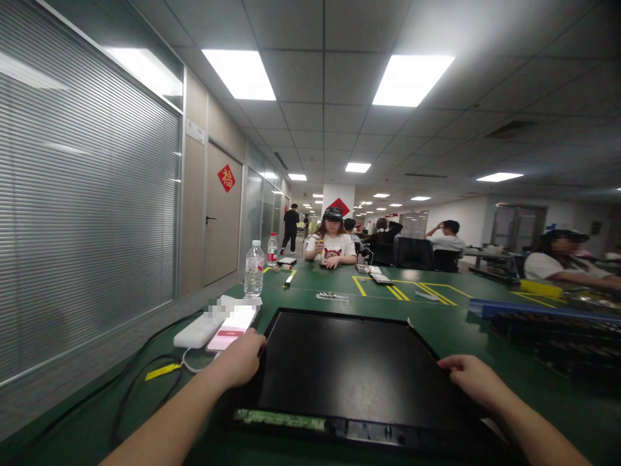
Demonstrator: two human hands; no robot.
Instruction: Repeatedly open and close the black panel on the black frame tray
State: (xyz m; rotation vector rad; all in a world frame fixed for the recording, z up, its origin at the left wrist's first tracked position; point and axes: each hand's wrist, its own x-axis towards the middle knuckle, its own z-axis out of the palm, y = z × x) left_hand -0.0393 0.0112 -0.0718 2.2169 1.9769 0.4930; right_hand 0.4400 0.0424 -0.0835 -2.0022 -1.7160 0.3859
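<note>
Head view, looking along a long green tabletop [436, 327].

- Black panel [349, 369] lies flat on the near end of the tabletop, straight ahead and between both forearms. A green circuit strip [279, 419] runs along its near edge.
- Left hand [240, 359] is at the panel's left edge, near the far corner. Its grip is curled tight, knuckles up, pinching that edge.
- Right hand [473, 382] rests on the panel's right edge, thumb pointing inward. The fingertips are out of sight, so I cannot tell if this grip is closed on the edge or only lying on it.
- Phone [231, 329], screen lit, is just beyond the left hand and almost touching it. A white power strip [196, 331] lies beside the phone, and black cables [136, 382] trail off the tabletop's left side.
- Water bottle [253, 268] stands upright farther back on the left. A smaller bottle [272, 249] stands behind it.
- Yellow tape lines [402, 291] mark the middle of the tabletop.
- Dark rack [548, 330] with a blue rim is to the right, apart from the panel.
- One seated person [332, 246] is at the far end. Another person [557, 262] is on the right side.
</note>
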